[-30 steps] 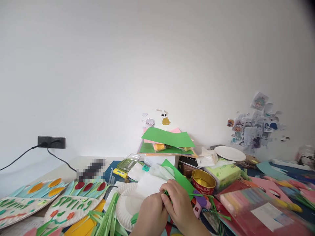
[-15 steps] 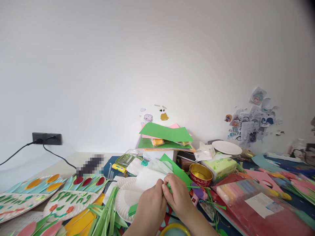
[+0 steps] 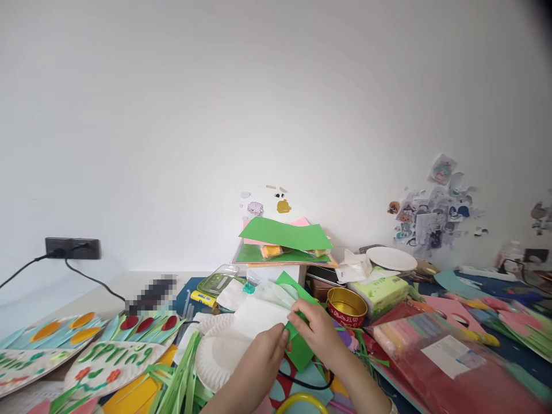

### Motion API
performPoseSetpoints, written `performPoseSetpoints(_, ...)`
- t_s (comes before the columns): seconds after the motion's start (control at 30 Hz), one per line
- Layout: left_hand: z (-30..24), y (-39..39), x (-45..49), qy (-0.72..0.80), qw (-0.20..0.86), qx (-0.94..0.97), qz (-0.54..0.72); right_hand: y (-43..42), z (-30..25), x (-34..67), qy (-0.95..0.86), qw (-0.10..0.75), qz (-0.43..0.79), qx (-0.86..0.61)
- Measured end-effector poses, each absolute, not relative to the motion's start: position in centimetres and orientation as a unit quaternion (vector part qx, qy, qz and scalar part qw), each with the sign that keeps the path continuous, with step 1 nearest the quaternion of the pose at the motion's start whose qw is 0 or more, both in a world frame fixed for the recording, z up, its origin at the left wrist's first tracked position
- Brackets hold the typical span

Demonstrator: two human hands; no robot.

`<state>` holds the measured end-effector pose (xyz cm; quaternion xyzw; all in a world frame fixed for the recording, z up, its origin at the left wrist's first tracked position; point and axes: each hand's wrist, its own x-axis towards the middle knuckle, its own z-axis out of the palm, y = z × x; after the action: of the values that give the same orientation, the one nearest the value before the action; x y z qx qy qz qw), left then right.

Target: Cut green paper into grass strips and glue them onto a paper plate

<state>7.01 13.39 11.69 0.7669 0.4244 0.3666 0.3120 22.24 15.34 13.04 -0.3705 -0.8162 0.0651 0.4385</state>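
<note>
Both my hands meet low in the middle of the view, over a cluttered craft table. My left hand (image 3: 264, 352) pinches the near edge of a green paper piece (image 3: 298, 352), fingers closed. My right hand (image 3: 317, 332) grips the same green paper from above, fingers curled round it. The paper hangs tilted between the two hands. Just left of them lies a white paper plate (image 3: 218, 357) with a white sheet (image 3: 259, 316) on its far side.
A gold and red tin (image 3: 347, 307) stands right of my hands, a green tissue pack (image 3: 382, 290) behind it. A stack of coloured paper (image 3: 284, 241) sits by the wall. Green paper strips (image 3: 183, 382) and decorated "Spring" plates (image 3: 114, 359) lie left. A clear bag (image 3: 435, 356) lies right.
The green paper has come free into view, lifted and tilted between my hands. My right hand rose slightly and my left shifted under it. The camera panned a little right.
</note>
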Motion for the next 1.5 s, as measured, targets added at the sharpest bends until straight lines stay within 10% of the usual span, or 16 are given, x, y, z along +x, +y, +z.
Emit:
performPoseSetpoints(0.23, 12.1, 12.0, 8.1, 0.367, 0.581, 0.662, 0.300, 15.5, 12.6, 22.0, -0.757, 0.524, 0.007, -0.390)
performPoseSetpoints(0.47, 12.5, 11.8, 8.4, 0.337, 0.635, 0.599, 0.353, 14.7, 12.8, 21.4, -0.728, 0.528, 0.311, -0.306)
performPoseSetpoints(0.73, 12.0, 12.3, 8.5, 0.318, 0.619, 0.611, 0.378, 14.7, 12.8, 21.4, -0.758, 0.555, 0.137, -0.315)
performPoseSetpoints(1.5, 12.8, 12.6, 7.7, 0.364, 0.624, 0.611, 0.325, 15.2, 13.1, 22.1, -0.770, 0.505, 0.166, -0.352)
